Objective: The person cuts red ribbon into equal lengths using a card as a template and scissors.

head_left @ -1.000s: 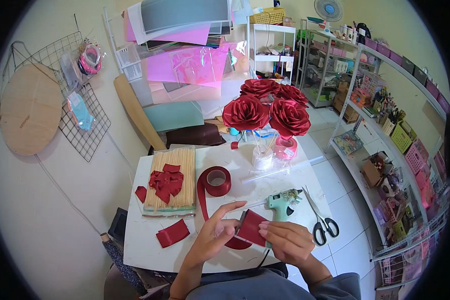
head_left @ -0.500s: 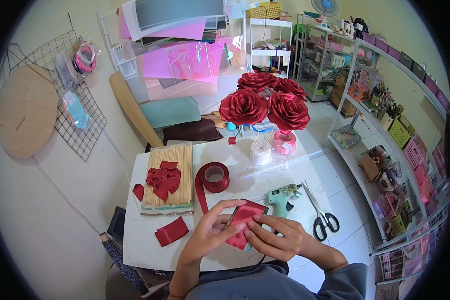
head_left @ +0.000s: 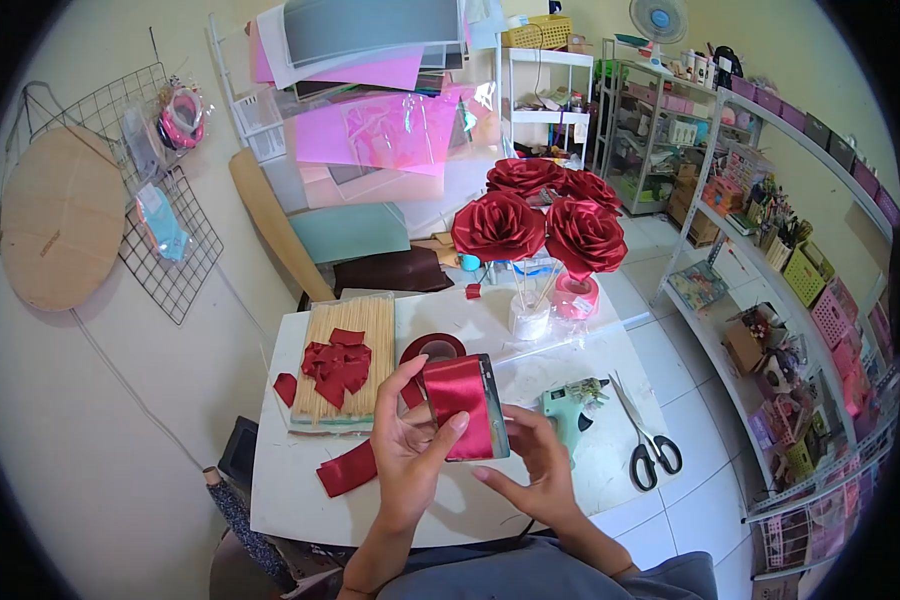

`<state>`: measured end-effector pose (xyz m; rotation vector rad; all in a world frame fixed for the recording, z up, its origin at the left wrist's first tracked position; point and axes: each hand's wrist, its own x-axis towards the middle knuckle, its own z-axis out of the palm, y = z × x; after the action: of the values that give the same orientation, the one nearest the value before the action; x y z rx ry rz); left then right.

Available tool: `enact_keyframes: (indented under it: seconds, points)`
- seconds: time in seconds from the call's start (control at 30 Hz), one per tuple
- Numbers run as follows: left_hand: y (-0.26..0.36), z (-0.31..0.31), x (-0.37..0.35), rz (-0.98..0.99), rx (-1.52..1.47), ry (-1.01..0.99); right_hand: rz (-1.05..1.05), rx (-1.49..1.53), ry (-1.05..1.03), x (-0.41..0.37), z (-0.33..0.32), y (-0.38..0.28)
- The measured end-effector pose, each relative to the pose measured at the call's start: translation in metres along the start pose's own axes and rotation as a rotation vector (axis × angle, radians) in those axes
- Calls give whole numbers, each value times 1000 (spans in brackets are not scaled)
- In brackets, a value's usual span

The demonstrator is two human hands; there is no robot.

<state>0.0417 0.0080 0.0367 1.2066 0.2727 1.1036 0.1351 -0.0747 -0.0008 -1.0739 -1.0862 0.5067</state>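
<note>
A dark flat card or plate with red satin ribbon (head_left: 458, 405) laid over it is held up above the table's front part. My left hand (head_left: 410, 450) grips its left side, thumb on the ribbon. At the lower right edge is my right hand (head_left: 538, 462), fingers apart, beside the card; whether a fingertip touches it behind is hidden. The ribbon roll (head_left: 440, 346) lies partly behind the card. Cut red ribbon (head_left: 348, 470) rests left of my left hand. Red petals (head_left: 337, 368) lie on a bundle of wooden sticks (head_left: 382, 330).
Right of my hands are a mint glue gun (head_left: 565, 408) and black-handled scissors (head_left: 656, 455). Several red ribbon roses (head_left: 498, 226) stand in a white holder (head_left: 530, 318) at the table's back. Loaded shelves (head_left: 760, 235) line the right side.
The card with the ribbon has been raised and turned more upright, facing the camera. My right hand has opened and moved off the ribbon's face. The view has shifted slightly.
</note>
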Motion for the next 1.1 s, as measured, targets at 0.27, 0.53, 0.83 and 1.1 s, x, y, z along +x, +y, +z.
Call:
enact_keyframes:
  seconds: [0.27,0.53,0.83,1.1]
  points:
    - [2,-4,-1,103,-13,108,-38,-36,-6,8,22,4]
    - [-2,-21,-2,130,-38,120,25,48,-101,12,26,2]
    - [-6,-23,4,119,-96,236,201,312,-97,17,22,-1]
    - [-7,-18,4,171,-10,288,257,392,-63,15,22,-1]
